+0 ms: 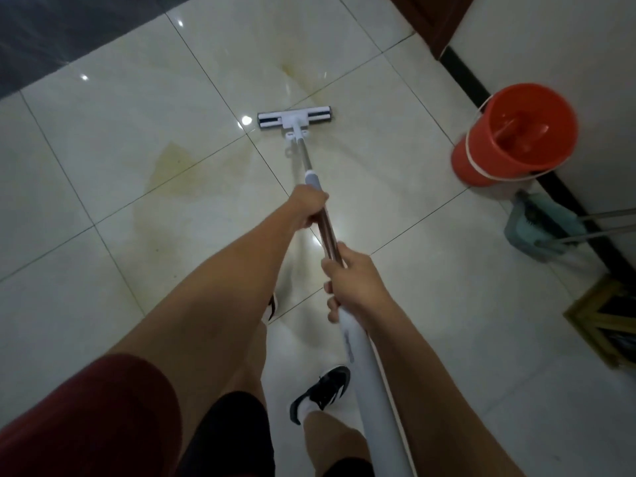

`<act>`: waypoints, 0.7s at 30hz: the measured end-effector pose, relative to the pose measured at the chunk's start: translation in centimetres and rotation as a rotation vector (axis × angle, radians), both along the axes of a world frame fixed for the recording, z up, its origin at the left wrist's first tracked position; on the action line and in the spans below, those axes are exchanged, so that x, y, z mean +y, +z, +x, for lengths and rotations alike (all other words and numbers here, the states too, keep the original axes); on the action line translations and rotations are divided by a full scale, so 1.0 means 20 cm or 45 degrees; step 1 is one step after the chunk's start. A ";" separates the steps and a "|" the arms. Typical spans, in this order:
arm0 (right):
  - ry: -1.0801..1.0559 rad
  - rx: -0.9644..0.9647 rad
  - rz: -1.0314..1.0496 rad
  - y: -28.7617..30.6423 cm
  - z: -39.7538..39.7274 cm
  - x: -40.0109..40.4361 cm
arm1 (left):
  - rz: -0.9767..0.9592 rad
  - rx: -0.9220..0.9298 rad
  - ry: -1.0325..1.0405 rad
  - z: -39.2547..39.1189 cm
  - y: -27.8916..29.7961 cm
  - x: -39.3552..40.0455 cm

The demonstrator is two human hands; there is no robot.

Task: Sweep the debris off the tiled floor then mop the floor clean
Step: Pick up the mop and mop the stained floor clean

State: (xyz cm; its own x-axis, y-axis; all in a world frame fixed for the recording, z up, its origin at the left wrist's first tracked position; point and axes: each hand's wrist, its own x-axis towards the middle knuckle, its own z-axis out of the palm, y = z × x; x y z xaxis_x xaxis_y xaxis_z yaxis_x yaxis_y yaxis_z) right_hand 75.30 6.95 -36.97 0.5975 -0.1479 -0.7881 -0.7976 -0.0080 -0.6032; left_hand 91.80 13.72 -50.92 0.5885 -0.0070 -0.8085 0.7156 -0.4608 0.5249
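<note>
Right shoe (323, 390) is standing on the floor (103, 139) nearest the camera, beside the white lower grip of the mop (311, 173) pole. Right hand (351, 287) is wrapping fully closed around the pole where the white grip meets the metal shaft, fingers curling under. Left hand (308, 210) is gripping higher up the shaft, fist closed, just below the grey collar. Pole is running away from the body, tilting down to the flat mop head (295, 121), which is lying flat on the tiles, long side across the view. Yellowish stain (175, 163) is sitting on the tiles left of the pole, with fainter streaks reaching past the head. Right side: teal dustpan (540, 232) is lying near the wall, red bucket (516, 132) just beyond it, upright, well apart from the mop head.
</note>
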 end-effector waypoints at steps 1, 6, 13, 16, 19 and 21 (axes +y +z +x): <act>0.030 -0.022 -0.033 -0.02 0.07 0.01 | -0.002 -0.005 0.019 0.07 0.01 0.00; 0.119 -0.047 -0.119 -0.12 0.37 0.10 | 0.004 0.023 0.051 0.37 -0.02 0.06; 0.174 -0.088 -0.183 -0.24 0.88 0.09 | -0.016 0.034 0.053 0.91 -0.15 0.06; 0.120 -0.069 -0.104 -0.29 1.23 0.08 | -0.027 0.026 0.043 1.27 -0.20 0.07; 0.032 -0.030 -0.022 -0.33 1.62 0.10 | -0.025 -0.020 0.014 1.67 -0.25 0.08; 0.006 -0.022 -0.018 -0.37 1.89 0.11 | -0.010 -0.050 0.014 1.93 -0.28 0.09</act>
